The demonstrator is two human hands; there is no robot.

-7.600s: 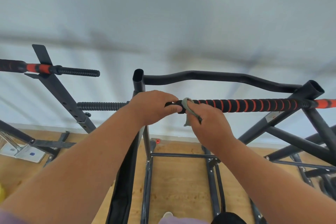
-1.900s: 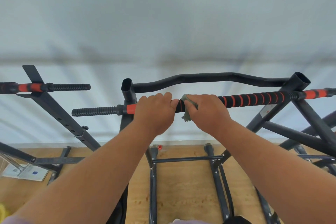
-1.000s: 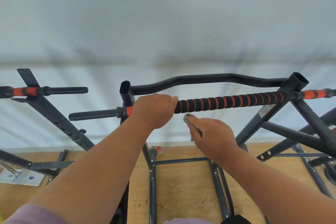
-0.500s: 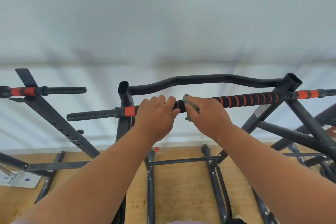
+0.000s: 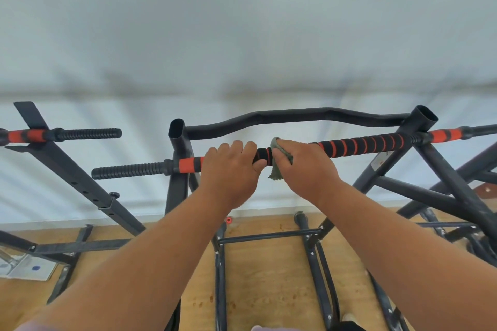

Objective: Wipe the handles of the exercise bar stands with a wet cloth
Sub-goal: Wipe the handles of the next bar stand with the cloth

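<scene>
Head view: the left hand [image 5: 230, 169] curls around the black-and-orange striped foam handle [image 5: 360, 144] of the dark steel exercise stand [image 5: 178, 169]. Just right of it, the right hand [image 5: 304, 166] wraps the grey-green wet cloth [image 5: 277, 158] over that handle. The damp foam could probably let the bracing hand slip, or the cloth's loose corner bunch.

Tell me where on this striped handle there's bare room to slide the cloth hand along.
Free: the striped handle from the right hand to the right upright. Crowded leftward: the left hand grips just beside the cloth.
</scene>
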